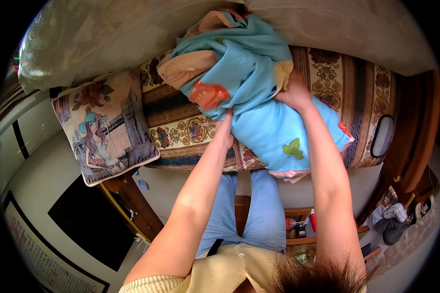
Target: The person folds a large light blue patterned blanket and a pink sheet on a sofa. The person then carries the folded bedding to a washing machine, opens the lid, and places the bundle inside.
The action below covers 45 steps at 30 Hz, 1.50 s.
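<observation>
A light blue blanket (258,78) with orange and beige printed patches and a green leaf lies bunched and twisted over the patterned seat cover (183,132). My left hand (225,126) grips the near left edge of the blanket; its fingertips are hidden in the folds. At the blanket's right side, my right hand (296,91) holds the cloth beside a yellowish patch, slightly blurred, with its fingers partly covered. One flatter end of the blanket spreads towards me and hangs over the seat's front edge, showing a pink border.
A printed cushion (108,126) rests at the seat's left end. Pale draped fabric (337,29) covers the backrest behind. On the right are a grey oval object (383,135) and a wooden armrest (423,128). A black screen (91,219) stands at the lower left.
</observation>
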Tool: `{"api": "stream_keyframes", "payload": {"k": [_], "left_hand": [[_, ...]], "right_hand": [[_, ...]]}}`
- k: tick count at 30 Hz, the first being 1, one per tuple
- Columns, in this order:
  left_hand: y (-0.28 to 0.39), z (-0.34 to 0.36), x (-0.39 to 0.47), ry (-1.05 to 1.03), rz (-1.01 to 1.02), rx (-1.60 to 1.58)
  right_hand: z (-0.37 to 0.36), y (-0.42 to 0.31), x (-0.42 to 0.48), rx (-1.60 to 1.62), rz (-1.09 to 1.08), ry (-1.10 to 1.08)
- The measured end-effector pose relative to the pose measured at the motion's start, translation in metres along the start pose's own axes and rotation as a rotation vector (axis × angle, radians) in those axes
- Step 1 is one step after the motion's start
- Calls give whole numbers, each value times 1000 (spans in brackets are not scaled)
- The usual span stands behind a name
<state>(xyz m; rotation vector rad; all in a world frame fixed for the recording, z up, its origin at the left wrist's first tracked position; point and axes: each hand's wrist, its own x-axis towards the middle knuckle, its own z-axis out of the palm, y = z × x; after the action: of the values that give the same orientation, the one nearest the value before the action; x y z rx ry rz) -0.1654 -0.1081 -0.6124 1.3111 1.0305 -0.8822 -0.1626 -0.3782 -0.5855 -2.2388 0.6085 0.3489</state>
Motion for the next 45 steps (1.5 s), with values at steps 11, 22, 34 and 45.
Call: {"api": "stream_keyframes", "payload": {"k": [11, 22, 34, 45], "left_hand": [[38, -95, -91, -595, -197, 2], [35, -149, -266, -1107, -598, 713], [-230, -244, -450, -1456, -1023, 1795], [-461, -651, -627, -2562, -17, 1512]], "right_hand": [[37, -57, -212, 1272, 604, -488], [136, -193, -588, 1891, 460, 290], [447, -383, -777, 2213, 439, 1441], [674, -546, -977, 2346, -114, 2585]]}}
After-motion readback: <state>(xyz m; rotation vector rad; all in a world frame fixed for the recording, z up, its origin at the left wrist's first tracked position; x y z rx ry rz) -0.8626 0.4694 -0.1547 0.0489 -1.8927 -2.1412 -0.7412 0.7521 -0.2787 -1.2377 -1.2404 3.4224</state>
